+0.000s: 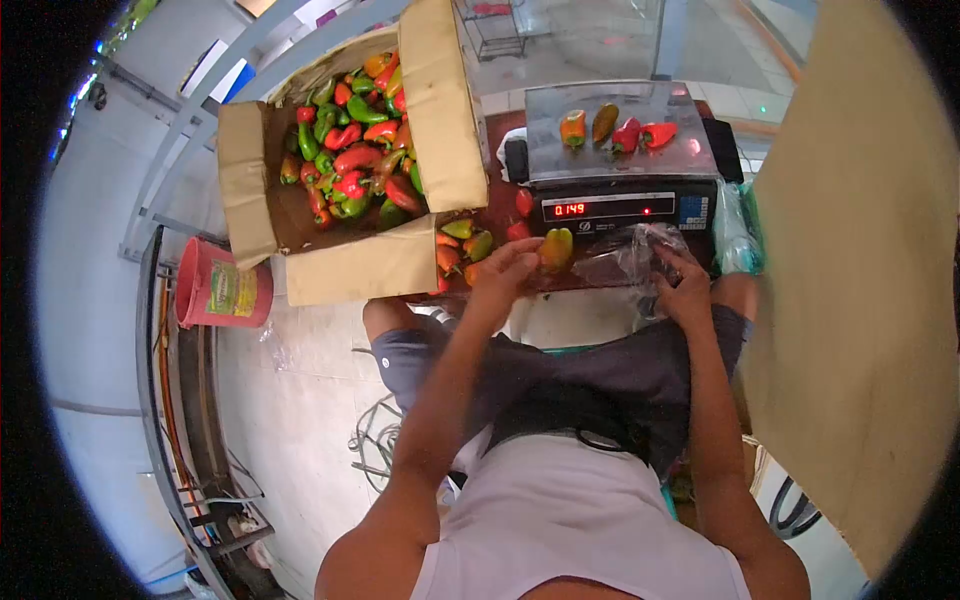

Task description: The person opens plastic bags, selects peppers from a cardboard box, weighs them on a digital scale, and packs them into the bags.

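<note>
My left hand (505, 272) pinches a yellow-green pepper (556, 250) in its fingertips, just in front of the scale. My right hand (686, 288) grips a clear plastic bag (625, 262), which spreads toward the pepper. Behind them stands a digital weighing scale (620, 190), its red display showing 0.149. Several red, orange and brownish peppers (627, 134) lie on the metal plate of the scale. Beside my left hand, more loose peppers (458, 250) sit on the dark red table (497, 215).
An open cardboard box (440, 120) full of red and green peppers stands at the left of the scale. A pink bucket (225, 285) is on the floor at left. Plastic bags (740, 235) hang at the table's right end, next to a large tan panel (860, 250).
</note>
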